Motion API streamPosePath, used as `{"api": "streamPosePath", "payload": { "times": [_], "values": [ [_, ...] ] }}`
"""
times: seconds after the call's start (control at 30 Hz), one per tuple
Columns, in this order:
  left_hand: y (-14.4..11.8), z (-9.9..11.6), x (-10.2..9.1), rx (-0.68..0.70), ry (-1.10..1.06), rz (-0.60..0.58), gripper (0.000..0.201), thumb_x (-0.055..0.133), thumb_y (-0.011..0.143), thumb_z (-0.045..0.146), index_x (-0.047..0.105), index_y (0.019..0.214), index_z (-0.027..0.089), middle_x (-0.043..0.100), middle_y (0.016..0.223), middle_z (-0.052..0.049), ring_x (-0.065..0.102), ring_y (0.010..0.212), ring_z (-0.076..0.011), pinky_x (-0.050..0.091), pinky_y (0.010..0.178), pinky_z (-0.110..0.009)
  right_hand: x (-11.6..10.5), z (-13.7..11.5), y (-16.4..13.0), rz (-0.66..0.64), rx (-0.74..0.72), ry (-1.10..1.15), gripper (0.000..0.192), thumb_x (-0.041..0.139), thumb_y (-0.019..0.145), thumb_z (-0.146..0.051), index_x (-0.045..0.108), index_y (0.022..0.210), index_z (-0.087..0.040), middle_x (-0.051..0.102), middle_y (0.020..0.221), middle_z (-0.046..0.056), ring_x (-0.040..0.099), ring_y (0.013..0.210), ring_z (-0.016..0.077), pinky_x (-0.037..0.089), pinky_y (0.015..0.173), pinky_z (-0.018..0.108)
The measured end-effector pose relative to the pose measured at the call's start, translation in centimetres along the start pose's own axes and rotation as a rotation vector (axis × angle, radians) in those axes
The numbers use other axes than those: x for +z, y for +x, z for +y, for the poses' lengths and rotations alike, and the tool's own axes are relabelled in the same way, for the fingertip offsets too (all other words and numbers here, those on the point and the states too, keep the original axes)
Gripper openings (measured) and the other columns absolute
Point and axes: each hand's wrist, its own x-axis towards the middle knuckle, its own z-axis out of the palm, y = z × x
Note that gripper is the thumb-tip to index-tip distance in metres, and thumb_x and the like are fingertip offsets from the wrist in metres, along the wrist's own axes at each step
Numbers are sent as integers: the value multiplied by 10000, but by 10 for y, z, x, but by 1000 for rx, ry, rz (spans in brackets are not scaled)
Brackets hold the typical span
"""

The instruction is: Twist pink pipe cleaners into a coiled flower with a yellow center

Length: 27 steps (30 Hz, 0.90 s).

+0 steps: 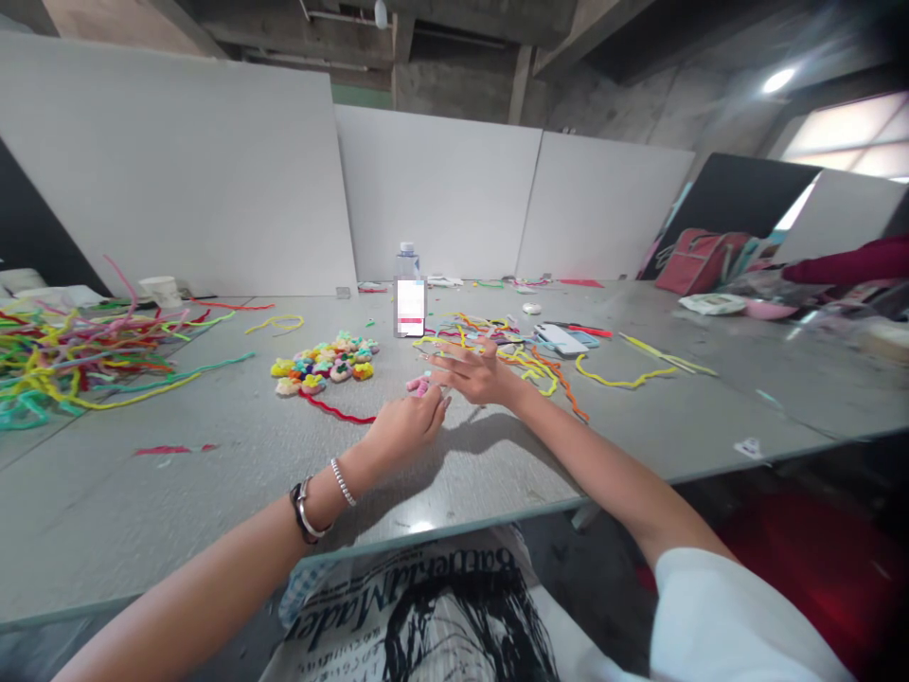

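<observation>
My left hand (406, 424) is closed just above the table, thumb and fingers pinched on a small curled pink pipe cleaner (420, 386). Part of that piece is hidden behind the fingers. Close on its right, my right hand (477, 373) has its fingers stretched out and spread, with fingertips near the pink piece; its thumb is mostly hidden. To the left of my hands sits a cluster of small fuzzy flowers (328, 364) in several colours. A red pipe cleaner (335, 411) runs from the cluster toward my left hand.
A phone (410, 308) with a lit screen stands upright before a water bottle (407, 251). At left lies a heap of pipe cleaners (85, 355); more yellow strands (629, 381) lie right. A white phone (561, 340) rests near red-handled pliers (591, 331). White panels (440, 189) stand behind.
</observation>
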Motion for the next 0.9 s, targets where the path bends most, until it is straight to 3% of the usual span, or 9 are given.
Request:
{"api": "streamPosePath", "payload": {
  "times": [0.5,0.9],
  "values": [
    [1,-1,5,27,35,10,428,136,940,355,484,1075,145,608,832,-126,610,671,-224,449,611,-339,8,9,-8,-5,26,44,316,380,909,-185,586,1119,-301,547,1300,3,398,1265,202,51,1023,462],
    [-3,2,3,24,22,-1,477,111,940,386,490,1093,140,611,809,-125,608,681,-225,452,640,-344,12,36,-26,-28,184,65,306,401,894,-186,593,1119,-266,586,1252,16,426,1223,202,93,1009,428]
  ]
}}
